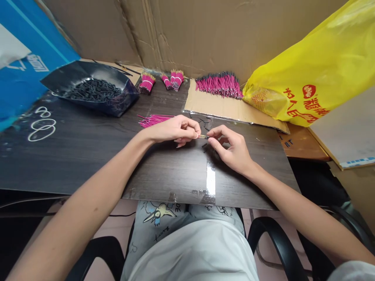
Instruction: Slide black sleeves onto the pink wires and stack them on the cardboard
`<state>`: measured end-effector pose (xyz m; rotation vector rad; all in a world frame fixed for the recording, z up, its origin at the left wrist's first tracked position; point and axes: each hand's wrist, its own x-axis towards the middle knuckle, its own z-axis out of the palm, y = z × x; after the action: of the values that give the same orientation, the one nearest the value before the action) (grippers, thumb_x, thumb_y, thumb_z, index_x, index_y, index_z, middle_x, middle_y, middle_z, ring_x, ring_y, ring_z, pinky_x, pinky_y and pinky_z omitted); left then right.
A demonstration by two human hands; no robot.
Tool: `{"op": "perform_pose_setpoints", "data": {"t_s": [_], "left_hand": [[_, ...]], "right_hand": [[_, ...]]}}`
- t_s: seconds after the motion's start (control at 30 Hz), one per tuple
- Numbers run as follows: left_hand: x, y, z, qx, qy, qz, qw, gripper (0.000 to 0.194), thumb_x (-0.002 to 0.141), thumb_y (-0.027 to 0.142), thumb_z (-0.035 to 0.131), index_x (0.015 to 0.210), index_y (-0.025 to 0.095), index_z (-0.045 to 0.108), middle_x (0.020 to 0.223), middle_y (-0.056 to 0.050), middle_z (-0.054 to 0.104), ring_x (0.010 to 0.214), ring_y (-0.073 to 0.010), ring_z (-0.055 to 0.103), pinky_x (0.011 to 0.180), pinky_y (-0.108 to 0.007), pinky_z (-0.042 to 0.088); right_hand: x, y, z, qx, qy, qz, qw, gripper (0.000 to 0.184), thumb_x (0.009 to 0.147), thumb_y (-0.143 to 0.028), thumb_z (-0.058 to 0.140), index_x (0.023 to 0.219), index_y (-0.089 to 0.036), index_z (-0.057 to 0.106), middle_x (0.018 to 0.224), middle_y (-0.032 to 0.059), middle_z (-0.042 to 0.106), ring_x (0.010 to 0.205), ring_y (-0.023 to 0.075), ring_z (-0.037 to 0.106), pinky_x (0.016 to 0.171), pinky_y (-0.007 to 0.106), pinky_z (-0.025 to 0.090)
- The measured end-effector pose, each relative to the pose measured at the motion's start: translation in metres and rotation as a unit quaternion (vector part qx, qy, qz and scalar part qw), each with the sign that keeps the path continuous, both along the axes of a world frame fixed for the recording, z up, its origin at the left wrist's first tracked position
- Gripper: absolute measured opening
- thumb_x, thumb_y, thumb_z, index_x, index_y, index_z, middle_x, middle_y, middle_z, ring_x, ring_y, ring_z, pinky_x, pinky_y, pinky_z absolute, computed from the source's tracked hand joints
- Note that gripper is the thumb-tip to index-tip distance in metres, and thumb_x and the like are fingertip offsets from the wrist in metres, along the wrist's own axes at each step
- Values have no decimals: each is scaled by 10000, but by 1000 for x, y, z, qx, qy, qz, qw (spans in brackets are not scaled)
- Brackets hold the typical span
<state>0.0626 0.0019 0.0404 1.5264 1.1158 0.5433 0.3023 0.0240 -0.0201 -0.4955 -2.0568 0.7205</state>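
Dark table point(88, 164), with contents

Cardboard wall point(219, 35): far side.
Yellow bag point(307, 74): far right, red lettering.
Dark container point(117, 107): far left, open, heaped with black tubes point(93, 89).
Cardboard sheet point(216, 106): far, right of centre, bearing a heap of black-ended pink wires point(219, 84).
Left hand point(181, 130): centre, thumb and forefinger pinching gold-tipped wire point(201, 136), count unclear.
Right hand point(231, 148): just right of it, thumb and forefinger closed about a small black piece point(206, 137) at the wire's tip.
Loose pink wires point(155, 120): just left of the left hand.
Tied bundles point(147, 83): far centre.
White rings point(42, 130): left.
Scattered tubes point(204, 145): between and beyond the hands.
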Motion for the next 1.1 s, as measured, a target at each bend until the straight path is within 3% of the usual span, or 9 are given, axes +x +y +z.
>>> {"op": "perform_pose_setpoints", "data": {"t_s": [0.9, 1.1], "left_hand": [[5, -1, 0, 38, 45, 2, 998, 125, 887, 270, 692, 850, 155, 660, 577, 24, 553, 461, -43, 506, 435, -113, 376], [4, 0, -1, 46, 23, 2, 999, 128, 896, 273, 678, 848, 155, 668, 658, 18, 559, 488, -38, 520, 460, -127, 430]], "right_hand": [[1, 1, 0, -46, -19, -20, 999, 103, 982, -282, 684, 1046, -203, 701, 991, 25, 740, 863, 154, 702, 703, 276, 560], [1, 0, 2, -44, -23, -26, 998, 95, 979, -276, 685, 1044, -209, 699, 995, 24, 748, 859, 158, 704, 690, 278, 549]]}}
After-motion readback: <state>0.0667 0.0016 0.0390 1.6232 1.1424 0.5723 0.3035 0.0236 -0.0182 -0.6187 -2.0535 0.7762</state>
